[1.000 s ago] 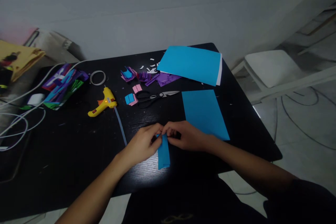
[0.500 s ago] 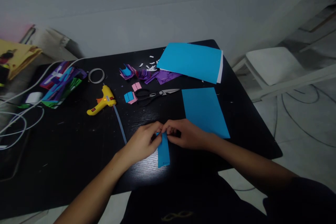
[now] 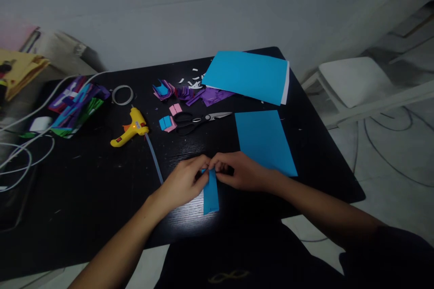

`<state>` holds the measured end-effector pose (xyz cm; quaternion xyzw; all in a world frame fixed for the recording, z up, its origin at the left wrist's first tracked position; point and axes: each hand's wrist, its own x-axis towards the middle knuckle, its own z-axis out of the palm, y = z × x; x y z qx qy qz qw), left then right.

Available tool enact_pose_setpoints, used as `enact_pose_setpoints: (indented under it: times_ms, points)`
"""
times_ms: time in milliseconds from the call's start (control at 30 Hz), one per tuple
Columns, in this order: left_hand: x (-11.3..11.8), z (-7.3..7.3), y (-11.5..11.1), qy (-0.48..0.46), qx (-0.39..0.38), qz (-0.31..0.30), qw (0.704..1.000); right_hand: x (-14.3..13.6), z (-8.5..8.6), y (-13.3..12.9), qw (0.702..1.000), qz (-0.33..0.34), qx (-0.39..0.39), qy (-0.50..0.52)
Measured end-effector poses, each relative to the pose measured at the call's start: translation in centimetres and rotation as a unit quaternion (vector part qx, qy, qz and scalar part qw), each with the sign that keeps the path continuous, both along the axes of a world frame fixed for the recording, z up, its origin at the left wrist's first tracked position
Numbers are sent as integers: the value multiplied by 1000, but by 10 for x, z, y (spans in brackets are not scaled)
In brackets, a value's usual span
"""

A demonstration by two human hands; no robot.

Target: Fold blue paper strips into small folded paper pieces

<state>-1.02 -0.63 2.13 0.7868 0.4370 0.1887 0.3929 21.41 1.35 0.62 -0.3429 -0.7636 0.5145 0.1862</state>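
Near the table's front edge, your left hand and right hand are still pinching the strip's far end, fingertips closed; nothing is shifting, so the fold is holding.

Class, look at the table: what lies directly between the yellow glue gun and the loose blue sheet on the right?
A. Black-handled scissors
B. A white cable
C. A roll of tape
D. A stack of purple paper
A: the black-handled scissors lie on the black table, to the right of the yellow glue gun and to the left of the loose blue sheet.
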Motion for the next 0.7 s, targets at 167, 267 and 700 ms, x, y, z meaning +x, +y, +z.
enact_pose_setpoints:
  times_ms: [167, 267, 700]
  points:
    - [0, 3, 0, 0, -1, -6, 1000, 1, 0, 0, 1000, 2, -2, 5]
    - [-1, 3, 0, 2, 0, -7, 1000, 1, 1, 0, 1000, 0, -5, 0]
    - [-1, 2, 0, 4, -5, -4, 1000, -1, 2, 1, 1000, 5, -11, -4]
